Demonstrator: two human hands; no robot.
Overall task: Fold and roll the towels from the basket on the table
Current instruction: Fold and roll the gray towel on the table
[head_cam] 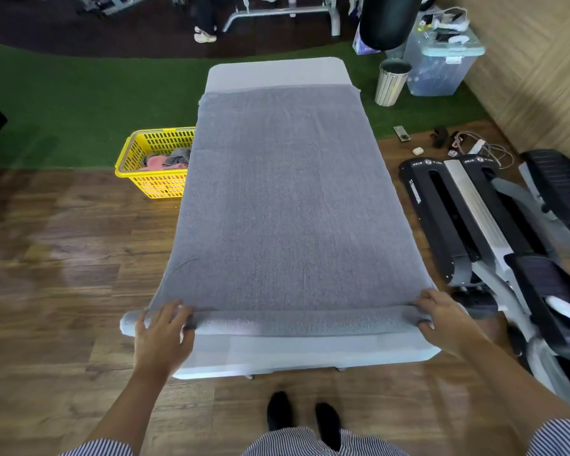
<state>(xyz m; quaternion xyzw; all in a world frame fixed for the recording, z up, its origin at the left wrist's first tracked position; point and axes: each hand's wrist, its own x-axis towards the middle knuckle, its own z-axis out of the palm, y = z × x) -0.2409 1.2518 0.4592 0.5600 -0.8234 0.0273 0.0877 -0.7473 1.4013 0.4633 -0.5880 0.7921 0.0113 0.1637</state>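
A large grey towel [283, 199] lies spread flat along the white table [277, 353], covering nearly all of it. Its near end is rolled into a thin tube [297, 322] across the table's width. My left hand [163, 330] lies over the left end of the roll, fingers curved over it. My right hand [441, 317] holds the right end, thumb tucked under the roll. A yellow basket [152, 153] stands on the floor left of the table with pink and grey towels [168, 161] inside.
Black and grey exercise machines [487, 225] stand close on the right. A ribbed bin [392, 82] and a clear storage box [438, 65] sit beyond the far right corner. Cables and small items [458, 143] lie on the wooden floor. Another person's legs [204, 28] are far back.
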